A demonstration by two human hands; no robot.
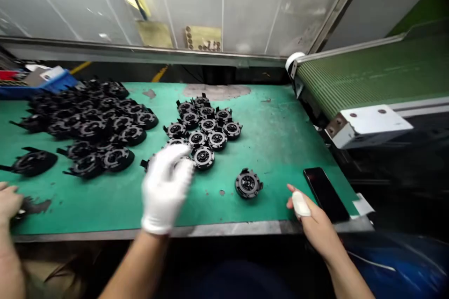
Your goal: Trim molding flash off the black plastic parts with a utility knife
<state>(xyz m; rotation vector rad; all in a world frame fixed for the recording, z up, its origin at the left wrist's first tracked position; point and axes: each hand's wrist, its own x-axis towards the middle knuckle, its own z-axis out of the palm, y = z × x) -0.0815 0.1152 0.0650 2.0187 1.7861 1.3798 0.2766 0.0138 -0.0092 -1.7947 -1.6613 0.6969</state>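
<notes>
My left hand [166, 187] wears a white glove and hovers over the near end of a cluster of black round plastic parts [206, 133] set out in rows on the green mat [280, 126]. It is smeared by motion, so its fingers are unclear. One black part [248, 183] lies alone, between my two hands. My right hand [308, 215] is bare, with a white cot on one finger. It rests at the table's front edge with fingers extended and holds nothing. A black phone [324, 194] lies just right of it.
A loose heap of the same black parts [94, 121] covers the mat's left side. Another person's bare hand [7, 201] rests at the far left edge. A green conveyor belt [368, 74] runs along the right. A blue tray [52, 81] sits at the back left.
</notes>
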